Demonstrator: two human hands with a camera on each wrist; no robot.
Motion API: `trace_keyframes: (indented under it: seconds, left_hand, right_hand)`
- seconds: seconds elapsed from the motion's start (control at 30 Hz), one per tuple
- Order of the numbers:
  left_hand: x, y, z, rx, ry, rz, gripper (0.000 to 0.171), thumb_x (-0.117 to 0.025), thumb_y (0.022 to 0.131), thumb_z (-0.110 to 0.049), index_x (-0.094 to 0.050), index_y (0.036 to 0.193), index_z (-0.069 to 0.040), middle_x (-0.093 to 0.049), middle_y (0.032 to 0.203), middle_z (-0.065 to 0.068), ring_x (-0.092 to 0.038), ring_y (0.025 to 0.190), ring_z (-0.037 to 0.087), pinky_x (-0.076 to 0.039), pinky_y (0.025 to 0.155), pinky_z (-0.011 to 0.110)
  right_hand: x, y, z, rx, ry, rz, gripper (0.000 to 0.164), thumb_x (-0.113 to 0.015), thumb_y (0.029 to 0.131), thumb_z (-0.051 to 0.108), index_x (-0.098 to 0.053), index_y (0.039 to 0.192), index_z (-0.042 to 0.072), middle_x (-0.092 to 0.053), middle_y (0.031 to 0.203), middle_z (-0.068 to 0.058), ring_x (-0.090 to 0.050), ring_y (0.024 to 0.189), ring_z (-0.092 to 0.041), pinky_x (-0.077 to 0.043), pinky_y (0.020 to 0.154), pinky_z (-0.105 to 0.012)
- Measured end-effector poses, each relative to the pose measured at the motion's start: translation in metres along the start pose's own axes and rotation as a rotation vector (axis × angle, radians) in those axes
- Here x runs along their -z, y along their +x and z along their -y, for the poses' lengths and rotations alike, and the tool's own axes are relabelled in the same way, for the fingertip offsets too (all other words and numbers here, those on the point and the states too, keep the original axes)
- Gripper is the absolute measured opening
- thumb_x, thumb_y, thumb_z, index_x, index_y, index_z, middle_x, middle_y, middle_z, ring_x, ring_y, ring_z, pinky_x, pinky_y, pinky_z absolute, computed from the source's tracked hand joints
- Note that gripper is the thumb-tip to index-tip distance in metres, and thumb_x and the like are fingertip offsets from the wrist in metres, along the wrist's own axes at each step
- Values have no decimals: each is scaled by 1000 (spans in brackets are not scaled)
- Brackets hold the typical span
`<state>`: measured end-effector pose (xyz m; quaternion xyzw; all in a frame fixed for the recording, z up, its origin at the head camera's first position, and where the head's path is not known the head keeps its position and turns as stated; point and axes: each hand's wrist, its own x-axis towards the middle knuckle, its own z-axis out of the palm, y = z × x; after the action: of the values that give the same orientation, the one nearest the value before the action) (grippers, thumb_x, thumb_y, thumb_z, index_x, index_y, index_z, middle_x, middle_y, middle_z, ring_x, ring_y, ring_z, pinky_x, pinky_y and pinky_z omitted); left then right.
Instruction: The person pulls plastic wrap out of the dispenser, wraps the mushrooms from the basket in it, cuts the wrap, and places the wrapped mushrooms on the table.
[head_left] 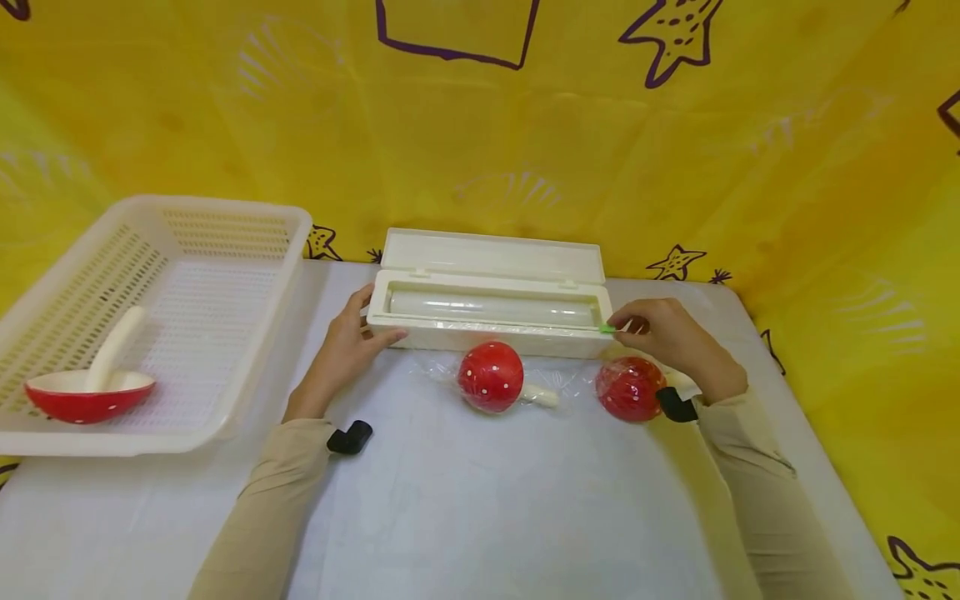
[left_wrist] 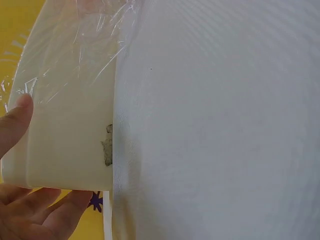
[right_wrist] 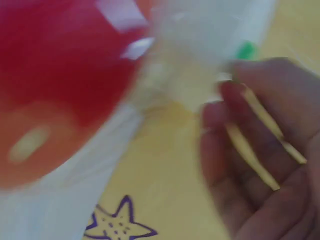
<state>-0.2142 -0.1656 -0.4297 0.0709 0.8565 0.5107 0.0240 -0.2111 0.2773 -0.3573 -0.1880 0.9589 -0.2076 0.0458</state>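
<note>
A white cling film dispenser (head_left: pixel 450 336) lies across the table with its lid (head_left: pixel 491 254) raised and a film roll (head_left: pixel 491 308) inside. My left hand (head_left: pixel 345 354) grips its left end; in the left wrist view the thumb (left_wrist: pixel 19 120) presses the front side and the fingers bend around the end. At the right end, my right hand (head_left: pixel 675 333) pinches a small green slide cutter (head_left: pixel 607 329), mostly covered by the fingertips. Before the dispenser, a red spotted ladle (head_left: pixel 491 375) lies bowl up-side down in clear film. Another film-covered red ladle (head_left: pixel 628 390) sits below my right wrist.
On the left stands a white plastic basket (head_left: pixel 258 333) holding a third red ladle (head_left: pixel 93 406) with a white handle. A yellow patterned cloth (head_left: pixel 420 150) hangs behind the white table (head_left: pixel 487 517). Black wrist mounts sit at both cuffs.
</note>
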Motion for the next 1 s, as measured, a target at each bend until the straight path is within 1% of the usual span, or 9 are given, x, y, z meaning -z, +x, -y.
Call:
trace_keyframes:
  seconds: [0.1, 0.17, 0.27, 0.37, 0.57, 0.73, 0.87, 0.93, 1.0]
  left_hand:
    - [-1, -1, 0, -24, 52, -9, 88, -75, 90, -24, -19, 157, -11, -34, 156, 21, -51, 129, 43, -48, 102, 53]
    - [-2, -2, -1, -44, 111, -30, 88, -75, 89, -24, -21, 156, -8, -36, 153, 23, -49, 129, 42, -44, 106, 54]
    - [-4, -3, -6, -112, 201, -78, 83, -77, 87, -21, -28, 152, -1, -36, 149, 26, -41, 133, 41, -34, 112, 56]
    - [-5, -5, -14, -179, 265, -126, 73, -78, 85, -17, -41, 145, 0, -36, 149, 27, -35, 136, 44, -30, 114, 57]
    - [-10, -9, -22, -285, 288, -176, 35, -80, 84, -14, -68, 116, -4, -41, 146, 26, -36, 135, 47, -36, 108, 60]
    - [-16, -9, -25, -386, 305, -224, 9, -80, 82, -8, -74, 88, -6, -51, 137, 27, -41, 132, 47, -36, 109, 58]
    - [-19, -11, -29, -465, 363, -277, 8, -81, 79, -4, -74, 81, -8, -59, 124, 24, -48, 115, 46, -38, 100, 56]
    - [-19, -12, -32, -484, 376, -266, 9, -81, 79, -5, -73, 81, -8, -64, 112, 20, -51, 102, 41, -39, 90, 52]
    - [-19, -13, -34, -482, 361, -221, 8, -79, 80, -4, -72, 83, -7, -66, 99, 14, -54, 91, 35, -43, 82, 46]
  right_hand:
    - [-2, -3, 7, -53, 31, -13, 19, -69, 89, 3, -71, 108, -2, -72, 101, -17, -65, 86, -28, -57, 82, -45]
    - [-6, -5, 12, -63, 51, -55, 21, -68, 90, 3, -70, 110, -3, -71, 104, -20, -64, 89, -31, -56, 84, -49]
    - [-16, -8, 19, -11, 57, -178, 21, -68, 89, 1, -70, 109, -4, -69, 105, -22, -63, 90, -36, -54, 83, -52]
    - [-29, -7, 24, 53, 50, -299, 22, -72, 87, 2, -71, 108, -3, -68, 104, -21, -61, 91, -37, -51, 82, -50]
    - [-54, 1, 32, 159, 8, -409, 23, -81, 79, 5, -75, 101, -2, -68, 100, -18, -56, 93, -37, -45, 85, -47]
    - [-66, 5, 34, 241, -64, -520, 13, -83, 75, 3, -77, 86, -1, -67, 87, -14, -55, 83, -32, -46, 76, -40]
    - [-68, 7, 34, 275, -66, -531, 10, -82, 77, 1, -75, 84, 0, -66, 82, -13, -54, 78, -30, -44, 72, -38]
    - [-68, 7, 34, 259, -55, -502, 8, -80, 79, 2, -74, 85, 0, -66, 83, -12, -53, 78, -30, -44, 72, -38]
    - [-68, 7, 36, 233, -46, -466, 7, -78, 82, 4, -73, 86, 0, -65, 84, -12, -53, 80, -30, -45, 74, -38]
